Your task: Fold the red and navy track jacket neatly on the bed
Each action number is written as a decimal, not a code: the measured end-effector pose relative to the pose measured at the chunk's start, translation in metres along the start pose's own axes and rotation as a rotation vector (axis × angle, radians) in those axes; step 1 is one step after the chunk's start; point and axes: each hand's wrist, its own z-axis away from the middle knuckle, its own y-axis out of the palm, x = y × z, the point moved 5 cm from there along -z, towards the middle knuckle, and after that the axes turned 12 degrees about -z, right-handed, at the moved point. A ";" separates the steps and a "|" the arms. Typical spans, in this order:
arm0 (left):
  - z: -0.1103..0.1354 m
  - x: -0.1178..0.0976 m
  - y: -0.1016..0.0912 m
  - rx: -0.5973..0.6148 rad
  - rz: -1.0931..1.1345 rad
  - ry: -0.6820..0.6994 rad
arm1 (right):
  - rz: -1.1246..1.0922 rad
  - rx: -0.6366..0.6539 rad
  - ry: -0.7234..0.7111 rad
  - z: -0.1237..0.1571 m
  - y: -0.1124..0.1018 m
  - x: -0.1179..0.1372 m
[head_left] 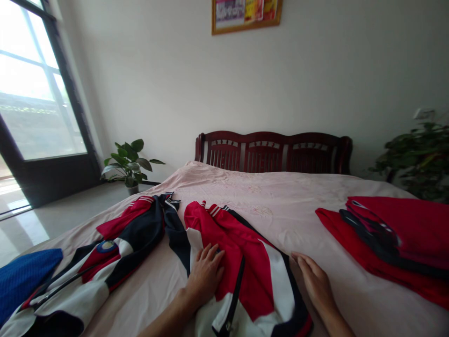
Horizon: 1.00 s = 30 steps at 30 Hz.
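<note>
View from a person's head, looking down across a bed (280,196) covered with a pale pink sheet. A red, white and navy jacket (256,276) lies spread on the sheet, reaching from the 6 o'clock edge of the picture out toward 8 o'clock.

The left hand (205,274) lies flat on the jacket's red cloth near 6 o'clock, palm down, fingers straight and a little spread, gripping nothing. A dark zip runs just beside it, at its 3 o'clock.

The right hand (315,281) lies flat at 5 o'clock, palm down on the sheet, fingers straight and together. Its thumb side touches the jacket's navy edge, and it holds nothing.

A pile of folded red clothes (396,234) with dark trim sits on the bed at 3 o'clock, well apart from the right hand. A blue cloth (24,276) shows at 8 o'clock, beside the jacket's far left end.

A dark wooden headboard (273,152) stands at 12 o'clock against a white wall, with a framed picture (245,14) above it. A potted plant (129,164) stands on the floor at 10 o'clock, near a tall bright window (31,93). Another leafy plant (417,154) is at 2 o'clock.
</note>
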 end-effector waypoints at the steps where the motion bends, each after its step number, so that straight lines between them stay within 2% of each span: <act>1: 0.000 0.000 0.000 0.003 0.000 0.000 | 0.004 0.002 0.001 0.000 0.000 0.000; 15: 0.000 0.000 -0.001 -0.002 -0.004 0.007 | -0.008 -0.017 -0.002 0.000 0.000 0.003; 30: -0.001 0.001 0.001 -0.001 0.030 -0.003 | -0.134 -0.015 0.052 -0.003 0.000 -0.014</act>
